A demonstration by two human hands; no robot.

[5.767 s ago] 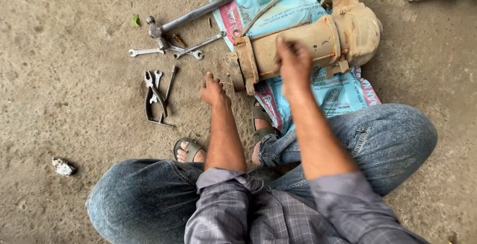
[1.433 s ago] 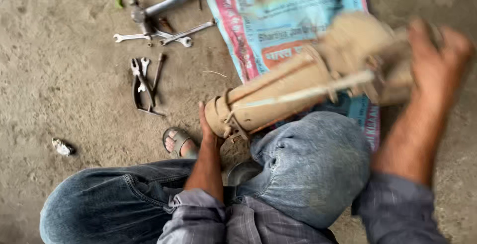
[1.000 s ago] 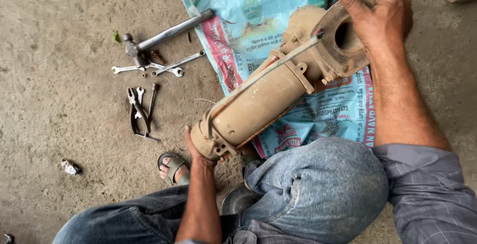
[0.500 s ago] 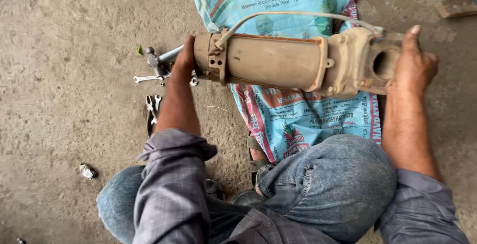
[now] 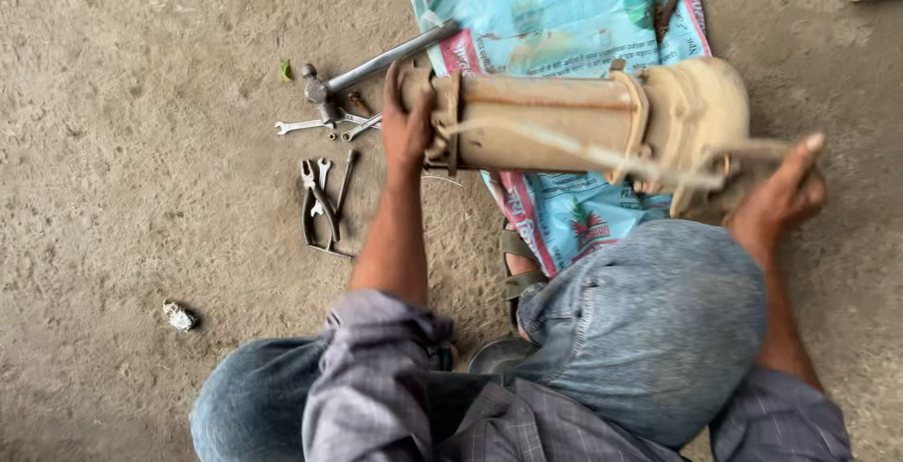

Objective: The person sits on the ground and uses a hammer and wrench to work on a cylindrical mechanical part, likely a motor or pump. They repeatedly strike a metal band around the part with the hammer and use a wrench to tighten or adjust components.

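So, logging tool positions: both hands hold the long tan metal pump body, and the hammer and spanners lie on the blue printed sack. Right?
Not quite. In the head view the hammer and spanners lie mostly on the bare concrete floor, left of the sack. Both hands do hold the pump body.

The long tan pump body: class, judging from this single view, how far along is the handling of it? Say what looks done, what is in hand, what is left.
Done: the pump body is lifted, lying level above the printed sack. In hand: the left hand grips its narrow end, the right hand holds the wide end. Left: hammer, spanners and pliers lie untouched on the floor; the body looks still assembled.
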